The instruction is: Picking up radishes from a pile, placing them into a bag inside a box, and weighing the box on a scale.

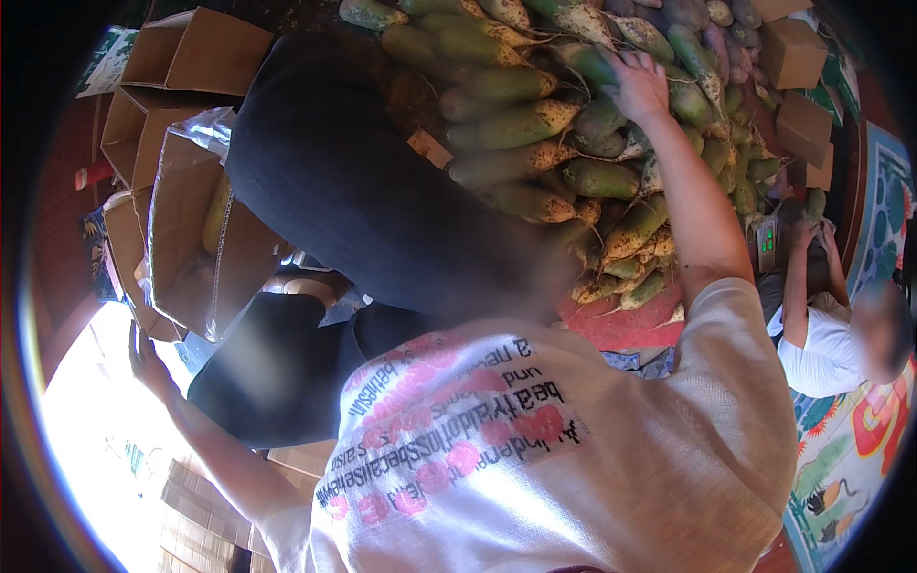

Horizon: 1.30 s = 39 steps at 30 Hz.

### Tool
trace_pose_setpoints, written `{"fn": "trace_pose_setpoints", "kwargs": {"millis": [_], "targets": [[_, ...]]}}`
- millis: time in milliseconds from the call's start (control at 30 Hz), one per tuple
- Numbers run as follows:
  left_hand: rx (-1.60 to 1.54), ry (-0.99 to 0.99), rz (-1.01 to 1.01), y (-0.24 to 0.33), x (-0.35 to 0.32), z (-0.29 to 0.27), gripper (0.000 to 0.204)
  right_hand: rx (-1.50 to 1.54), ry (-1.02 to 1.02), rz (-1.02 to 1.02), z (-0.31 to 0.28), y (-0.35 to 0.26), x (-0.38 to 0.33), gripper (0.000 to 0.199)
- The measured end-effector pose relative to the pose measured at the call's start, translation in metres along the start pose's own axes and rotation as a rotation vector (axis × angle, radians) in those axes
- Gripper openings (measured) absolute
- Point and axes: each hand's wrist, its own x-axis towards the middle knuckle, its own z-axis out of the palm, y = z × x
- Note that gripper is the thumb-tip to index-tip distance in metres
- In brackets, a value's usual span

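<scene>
My right hand (638, 88) reaches into a big heap of green radishes (516, 124), its fingers and thumb around the end of one green radish (585, 63). My left hand (149, 361) is low at the left, in shade against glare, its fingers stretched along the lower corner of an open cardboard box (181, 258); whether it presses on the box I cannot tell. The box has a clear plastic liner (205, 129) at its mouth, and a greenish radish (218, 215) shows inside. Soil clings to many of the radishes.
More open cardboard boxes (196, 48) stand at the far left, with flattened cardboard (201, 506) at lower left. Darker reddish roots (731, 48) lie beyond the heap. At right sits a person (831, 344) by a scale with a green display (767, 244). Red sheeting (621, 327) lies below the heap.
</scene>
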Motion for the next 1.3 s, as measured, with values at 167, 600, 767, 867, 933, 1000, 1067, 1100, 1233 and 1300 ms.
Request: {"fn": "trace_pose_setpoints", "kwargs": {"millis": [167, 600, 767, 867, 933, 1000, 1067, 1100, 1233, 1300], "targets": [[0.242, 0.047, 0.109, 0.006, -0.006, 0.011, 0.032, 0.179, -0.231, -0.273, -0.002, -0.054, -0.019, 0.068], [0.429, 0.103, 0.235, -0.005, -0.022, -0.007, 0.031, -0.036, -0.635, -0.176, 0.025, -0.126, 0.001, 0.102], [0.437, 0.138, 0.24, -0.008, -0.024, -0.014, 0.031, 0.088, -0.689, -0.145, 0.022, -0.135, 0.004, 0.103], [0.493, 0.159, 0.283, -0.004, -0.025, -0.015, 0.032, 0.199, -0.721, -0.149, 0.012, -0.141, -0.006, 0.103], [0.458, 0.165, 0.297, 0.0, -0.022, -0.017, 0.032, 0.243, -0.727, -0.135, 0.012, -0.137, -0.007, 0.101], [0.426, 0.169, 0.282, 0.007, -0.02, -0.013, 0.032, 0.614, -0.707, -0.092, 0.023, -0.11, -0.011, 0.095], [0.378, 0.161, 0.281, 0.007, -0.013, -0.004, 0.033, 0.903, -0.642, 0.062, 0.05, -0.074, -0.029, 0.093], [0.341, 0.163, 0.257, 0.001, -0.009, -0.005, 0.033, 1.192, -0.568, 0.203, 0.057, -0.061, -0.036, 0.09], [0.327, 0.166, 0.253, 0.017, -0.029, -0.016, 0.035, 1.833, -0.759, 0.432, -0.02, -0.056, -0.065, 0.087], [0.313, 0.156, 0.255, 0.015, -0.028, -0.017, 0.036, 2.551, -0.875, 0.02, -0.038, -0.045, -0.081, 0.083]]}}
